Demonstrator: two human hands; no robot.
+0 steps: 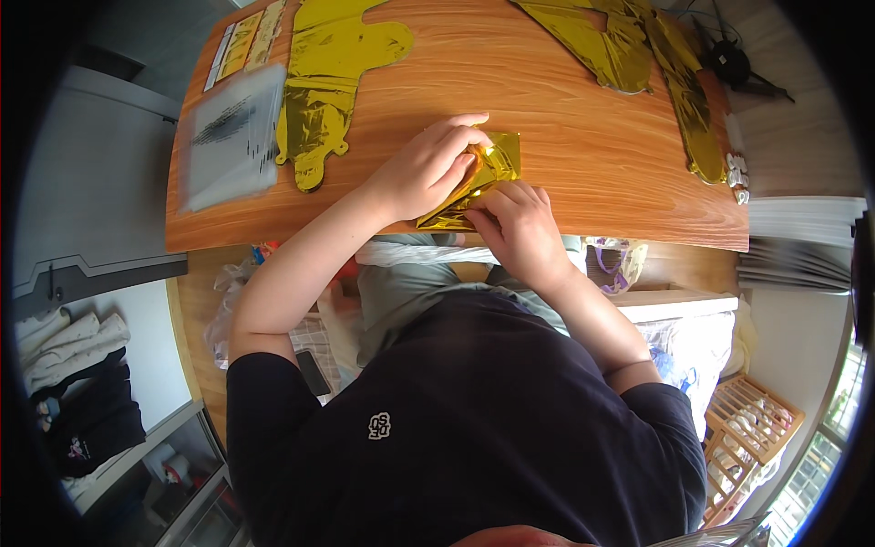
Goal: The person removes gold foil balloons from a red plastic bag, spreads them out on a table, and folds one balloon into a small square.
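Observation:
A folded gold foil balloon point(506, 150) lies at the near edge of the wooden table, creased and shiny. My left hand point(430, 171) curls over its left side, with the fingers bent onto the foil and part of it hidden beneath them. On the near right side, my right hand point(524, 223) pinches the foil between thumb and fingers. A flat, uninflated gold foil balloon point(324, 91) is spread out to the left of my hands. More flat gold foil balloons, one with a cut-out point(606, 46) and a long narrow one point(684, 105), lie at the far right.
A stack of clear plastic bags point(228, 141) rests at the table's left side, with printed cards point(241, 41) behind it. A black cable device point(729, 62) is at the far right corner, and small white pieces point(738, 178) sit on the right edge. The table point(437, 82) ends close before my body.

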